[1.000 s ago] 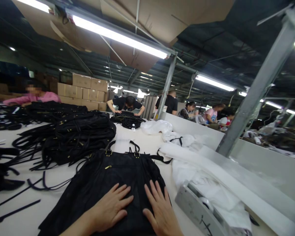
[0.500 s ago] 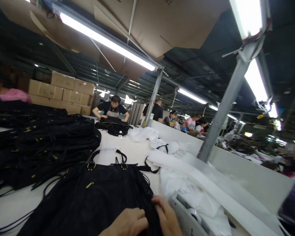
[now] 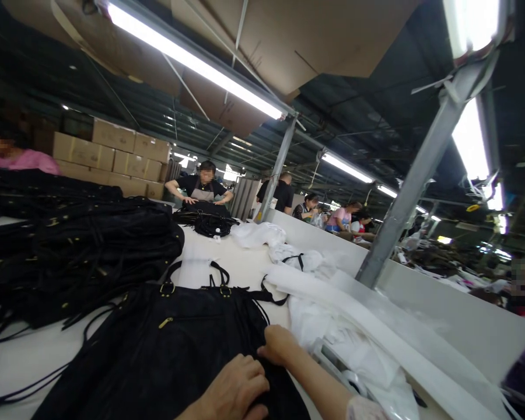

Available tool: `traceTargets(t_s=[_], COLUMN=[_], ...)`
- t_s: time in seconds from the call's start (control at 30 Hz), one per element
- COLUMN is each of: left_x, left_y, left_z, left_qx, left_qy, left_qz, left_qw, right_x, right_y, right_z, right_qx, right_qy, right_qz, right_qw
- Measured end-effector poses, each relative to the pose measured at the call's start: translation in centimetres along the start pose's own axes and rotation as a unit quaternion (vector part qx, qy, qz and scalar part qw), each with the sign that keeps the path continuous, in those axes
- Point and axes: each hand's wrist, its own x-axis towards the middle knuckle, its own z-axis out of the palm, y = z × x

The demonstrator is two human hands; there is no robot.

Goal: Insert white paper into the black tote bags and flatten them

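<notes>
A black suede bag point(image 3: 175, 344) with gold rings and a gold zip pull lies flat on the white table point(image 3: 240, 265) in front of me. My left hand point(image 3: 234, 388) rests on its lower part with the fingers curled down onto the fabric. My right hand point(image 3: 276, 344) is at the bag's right edge, its fingers bent and pressed against the fabric there. What the right fingers pinch is hidden.
A big heap of black bags and straps point(image 3: 79, 251) fills the left of the table. White wrapping sheets point(image 3: 332, 321) lie at the right by a white partition point(image 3: 441, 315) and a slanted metal post point(image 3: 402, 204). Other people work farther along; cardboard boxes point(image 3: 109, 157) stand behind.
Both hands lay flat and spread on the bag a second ago. They have since curled, and my right hand has slid up along the bag's right edge. The camera turned right.
</notes>
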Motion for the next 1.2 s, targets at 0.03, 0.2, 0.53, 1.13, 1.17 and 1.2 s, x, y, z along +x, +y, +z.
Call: traceTargets(t_s=[0.03,0.2,0.53,1.13,1.17,1.2], left_x=[-0.1,-0.7,-0.6,0.6,0.6,0.6], left_y=[-0.1,0.3,0.1,0.5,0.6,0.6], left_z=[0.1,-0.4,-1.2,-2.9,-3.0,-3.1], left_qx=[0.002,-0.021,-0.041,-0.056,-0.058,-0.06], left_qy=[-0.002,0.035,-0.079,-0.131,-0.133,-0.137], left_qz=[0.0,-0.013,-0.016,0.013,0.008,0.003], left_qw=[1.0,0.999,0.996,0.99,0.989,0.989], right_x=[0.2,1.1,1.6,6.0,5.8,5.5], right_y=[-0.3,-0.1,2.2,1.0,1.3,1.7], right_z=[0.1,-0.4,0.4,0.7,0.5,0.3], right_qx=[0.008,0.12,0.347,0.495,0.502,0.504], right_qy=[-0.002,-0.025,-0.086,-0.081,-0.08,-0.082], right_qz=[-0.003,-0.007,0.07,0.058,0.05,0.048], right_qw=[1.0,0.992,0.931,0.863,0.86,0.859])
